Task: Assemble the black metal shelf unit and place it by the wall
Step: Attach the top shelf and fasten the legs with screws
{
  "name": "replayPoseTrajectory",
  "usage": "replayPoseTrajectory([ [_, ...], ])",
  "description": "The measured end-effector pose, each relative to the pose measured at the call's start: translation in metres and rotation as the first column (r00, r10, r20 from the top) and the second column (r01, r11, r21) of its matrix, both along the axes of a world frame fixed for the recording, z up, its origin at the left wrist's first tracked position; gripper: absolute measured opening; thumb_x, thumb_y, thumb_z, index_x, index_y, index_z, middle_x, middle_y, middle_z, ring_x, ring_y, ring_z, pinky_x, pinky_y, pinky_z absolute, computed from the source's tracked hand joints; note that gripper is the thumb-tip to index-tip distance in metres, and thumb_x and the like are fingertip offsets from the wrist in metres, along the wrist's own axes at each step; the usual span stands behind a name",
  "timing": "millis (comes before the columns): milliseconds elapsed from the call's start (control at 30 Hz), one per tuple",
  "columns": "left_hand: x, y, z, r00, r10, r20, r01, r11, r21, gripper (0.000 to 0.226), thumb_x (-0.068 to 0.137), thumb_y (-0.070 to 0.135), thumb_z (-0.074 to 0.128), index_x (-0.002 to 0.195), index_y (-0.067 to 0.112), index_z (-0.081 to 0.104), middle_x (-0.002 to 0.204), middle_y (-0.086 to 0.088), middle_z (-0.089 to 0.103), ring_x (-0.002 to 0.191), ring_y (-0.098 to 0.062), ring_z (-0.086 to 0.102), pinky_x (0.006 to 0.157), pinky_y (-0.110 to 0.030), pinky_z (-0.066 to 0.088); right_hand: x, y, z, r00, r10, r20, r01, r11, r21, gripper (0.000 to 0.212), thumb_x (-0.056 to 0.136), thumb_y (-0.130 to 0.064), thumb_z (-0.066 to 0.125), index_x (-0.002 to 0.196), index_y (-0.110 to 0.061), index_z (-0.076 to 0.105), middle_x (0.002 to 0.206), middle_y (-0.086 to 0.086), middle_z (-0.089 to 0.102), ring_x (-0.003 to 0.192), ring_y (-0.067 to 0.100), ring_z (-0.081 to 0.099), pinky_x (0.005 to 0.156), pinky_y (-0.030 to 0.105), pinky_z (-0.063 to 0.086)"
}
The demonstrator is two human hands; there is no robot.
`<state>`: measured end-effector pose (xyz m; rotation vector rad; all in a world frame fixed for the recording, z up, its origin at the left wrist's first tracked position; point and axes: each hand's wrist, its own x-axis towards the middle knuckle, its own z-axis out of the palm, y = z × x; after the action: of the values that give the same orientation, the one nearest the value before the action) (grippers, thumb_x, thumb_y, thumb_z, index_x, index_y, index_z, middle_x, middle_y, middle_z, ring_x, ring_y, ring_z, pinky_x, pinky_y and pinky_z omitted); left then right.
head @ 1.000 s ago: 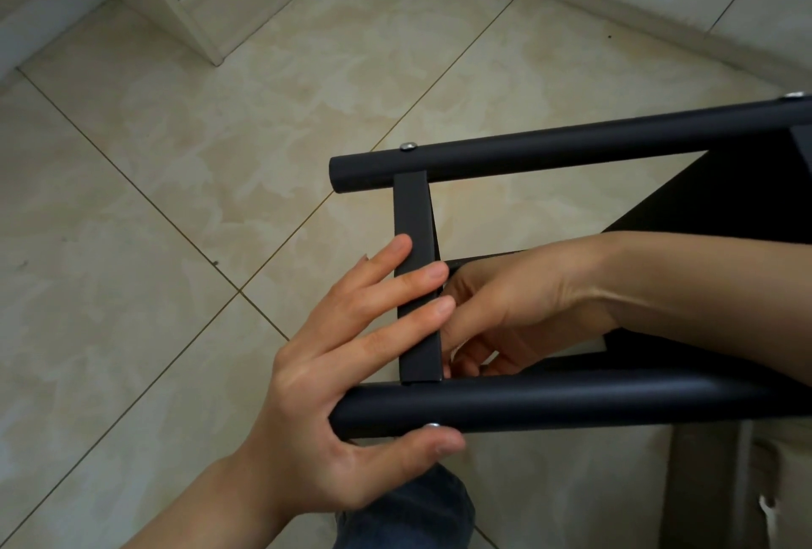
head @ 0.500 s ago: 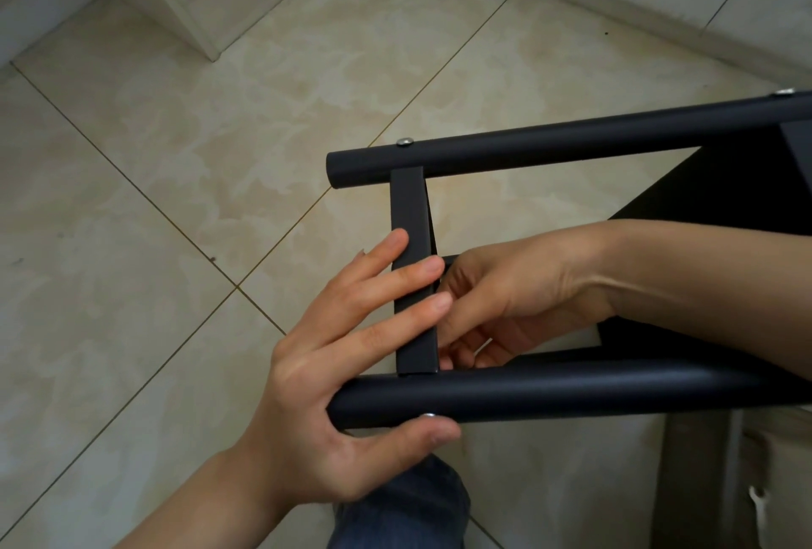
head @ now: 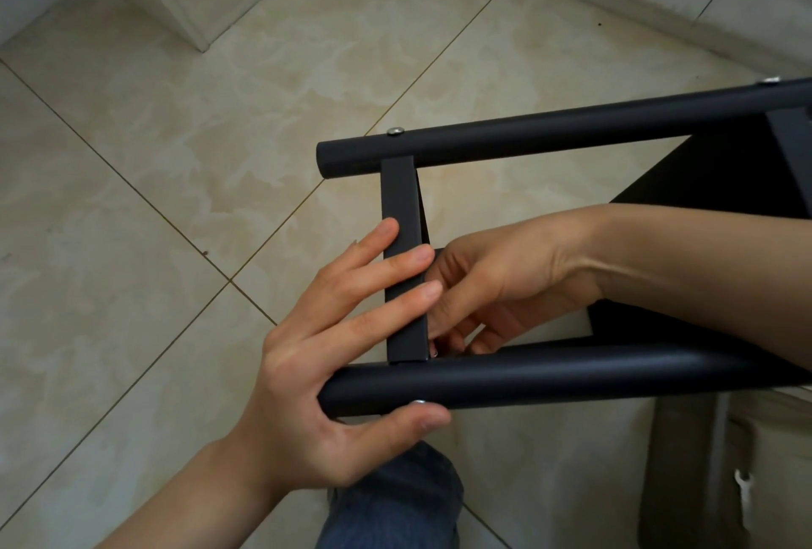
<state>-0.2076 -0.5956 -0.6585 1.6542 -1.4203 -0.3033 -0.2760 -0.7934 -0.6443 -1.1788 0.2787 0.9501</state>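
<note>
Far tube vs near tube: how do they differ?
Far tube is untouched, its end screw exposed; near tube is braced by the left hand, thumb at the near screw. Far tube slopes up to the right; near tube lies nearly level. Both are black, round, joined by the flat crossbar.

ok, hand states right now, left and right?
Left hand: open, straight fingers pressing the flat crossbar, thumb under the near tube.
Right hand: fingers curled behind the crossbar; holding anything, cannot tell.
</note>
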Motion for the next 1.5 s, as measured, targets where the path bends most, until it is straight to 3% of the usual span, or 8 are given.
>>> replayPoseTrajectory([
  [167, 0.0, 0.0, 0.0, 1.0, 0.0, 0.001, 0.0, 1.0, -0.005, 0.059, 0.095, 0.049, 0.06, 0.123, -0.003, 0.059, 0.139, -0.02, 0.054, 0.145, -0.038, 0.039, 0.115, -0.046, 0.036, 0.0, 0.004, -0.002, 1.0, 0.004, 0.0, -0.004, 0.999, -0.047, 0.014, 0.098, -0.014, 0.056, 0.096, -0.005, 0.067, 0.077, 0.003, 0.061, 0.067, 0.009, 0.051, 0.068, 0.022, 0.044],
  [567, 0.0, -0.001, 0.0, 1.0, 0.002, 0.005, -0.002, 1.0, -0.004, 0.059, 0.095, 0.049, 0.059, 0.123, -0.002, 0.058, 0.139, -0.019, 0.053, 0.145, -0.037, 0.039, 0.116, -0.044, 0.036, 0.001, 0.0, 0.001, 0.999, 0.039, 0.026, -0.037, 0.997, -0.065, 0.013, 0.097, -0.012, 0.057, 0.09, -0.007, 0.067, 0.08, 0.003, 0.065, 0.069, 0.011, 0.055, 0.07, 0.024, 0.047],
  [767, 0.0, -0.001, 0.0, 1.0, 0.002, 0.002, -0.002, 1.0, -0.012, 0.059, 0.096, 0.049, 0.06, 0.123, -0.004, 0.059, 0.139, -0.019, 0.053, 0.145, -0.038, 0.039, 0.115, -0.044, 0.036, 0.0, 0.005, -0.002, 1.0, 0.0, 0.005, 0.0, 1.0, -0.02, 0.029, 0.098, -0.004, 0.051, 0.07, -0.007, 0.058, 0.074, 0.007, 0.058, 0.07, 0.015, 0.056, 0.069, 0.023, 0.05],
  [867, 0.0, -0.001, 0.0, 1.0, -0.001, -0.004, 0.001, 1.0, -0.01, 0.058, 0.096, 0.049, 0.059, 0.124, -0.002, 0.058, 0.139, -0.019, 0.053, 0.144, -0.038, 0.039, 0.115, -0.044, 0.036, 0.0, 0.006, -0.003, 1.0, 0.024, -0.019, -0.023, 1.0, 0.004, 0.024, 0.098, -0.01, 0.052, 0.075, -0.007, 0.057, 0.08, 0.009, 0.058, 0.075, 0.018, 0.055, 0.076, 0.03, 0.047],
  [967, 0.0, 0.0, 0.0, 1.0, -0.001, -0.003, 0.001, 1.0, -0.006, 0.06, 0.095, 0.048, 0.06, 0.123, -0.005, 0.058, 0.14, -0.019, 0.053, 0.145, -0.038, 0.039, 0.116, -0.044, 0.036, 0.0, 0.007, -0.003, 0.999, 0.04, -0.022, -0.041, 0.999, -0.028, 0.009, 0.096, -0.016, 0.06, 0.093, -0.008, 0.064, 0.089, 0.011, 0.059, 0.076, 0.018, 0.053, 0.075, 0.03, 0.045],
  [1133, 0.0, 0.0, 0.001, 1.0, -0.007, -0.005, 0.007, 1.0, -0.005, 0.057, 0.095, 0.048, 0.06, 0.124, -0.001, 0.058, 0.14, -0.019, 0.053, 0.145, -0.038, 0.038, 0.116, -0.044, 0.035, 0.001, 0.001, 0.0, 1.0, 0.011, 0.011, -0.011, 1.0, -0.007, 0.021, 0.096, -0.011, 0.058, 0.079, -0.014, 0.069, 0.08, 0.002, 0.064, 0.067, 0.01, 0.052, 0.067, 0.024, 0.045],
  [1333, 0.0, -0.002, 0.0, 1.0, -0.002, 0.002, 0.002, 1.0, -0.009, 0.059, 0.095, 0.049, 0.06, 0.123, -0.004, 0.058, 0.14, -0.019, 0.053, 0.145, -0.038, 0.039, 0.116, -0.044, 0.035, 0.002, -0.004, 0.002, 0.997, 0.081, 0.006, -0.081, 0.996, -0.047, 0.02, 0.097, -0.017, 0.058, 0.08, -0.015, 0.069, 0.079, 0.0, 0.065, 0.072, 0.012, 0.054, 0.074, 0.027, 0.043],
  [1500, 0.001, -0.002, -0.001, 1.0, -0.006, -0.007, 0.006, 1.0, -0.01, 0.06, 0.095, 0.049, 0.06, 0.123, -0.004, 0.057, 0.139, -0.019, 0.053, 0.145, -0.037, 0.039, 0.116, -0.043, 0.035, 0.0, 0.004, -0.004, 0.998, 0.044, -0.033, -0.046, 0.997, -0.063, 0.019, 0.099, -0.019, 0.055, 0.085, -0.01, 0.065, 0.075, 0.001, 0.061, 0.071, 0.013, 0.053, 0.07, 0.025, 0.044],
])
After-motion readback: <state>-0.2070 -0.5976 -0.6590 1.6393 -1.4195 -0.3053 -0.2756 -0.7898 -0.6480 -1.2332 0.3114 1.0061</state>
